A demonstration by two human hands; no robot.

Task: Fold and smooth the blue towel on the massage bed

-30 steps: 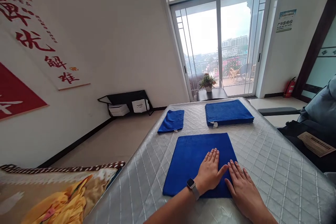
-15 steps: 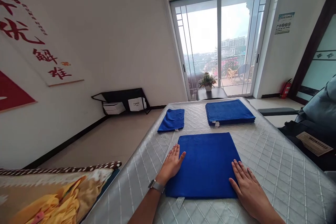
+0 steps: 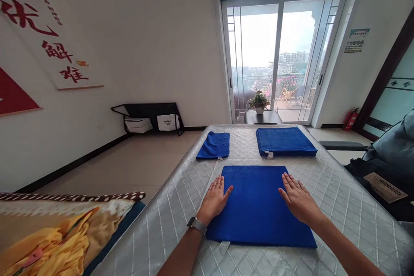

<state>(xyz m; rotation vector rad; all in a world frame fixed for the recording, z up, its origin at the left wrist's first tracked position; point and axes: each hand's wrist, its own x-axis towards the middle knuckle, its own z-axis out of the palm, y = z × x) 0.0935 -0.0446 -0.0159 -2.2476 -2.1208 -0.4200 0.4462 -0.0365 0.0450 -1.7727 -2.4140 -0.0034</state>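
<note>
A blue towel (image 3: 255, 211) lies flat on the silver quilted surface (image 3: 181, 207) in front of me, a white tag (image 3: 224, 248) poking out at its near left corner. My left hand (image 3: 215, 198), with a watch at the wrist, rests along the towel's left edge, fingers stretched out. On the right edge, toward the far corner, my right hand (image 3: 299, 198) lies with its fingers extended and thumb on the cloth. Farther off, a smaller folded blue towel (image 3: 214, 145) is at the left. A neat stack of blue towels (image 3: 286, 140) sits at the right.
Left of the bed-like surface is a patterned blanket (image 3: 110, 215) with yellow cloth (image 3: 61, 241) on it. A potted plant (image 3: 259, 101) stands on a chair (image 3: 263, 117) by the glass door. Dark items with a cardboard piece (image 3: 384, 187) lie at the right.
My right hand has moved away from me along the towel's right edge, from its near part to near the far corner. My left hand stays on the left edge. The view has shifted slightly.
</note>
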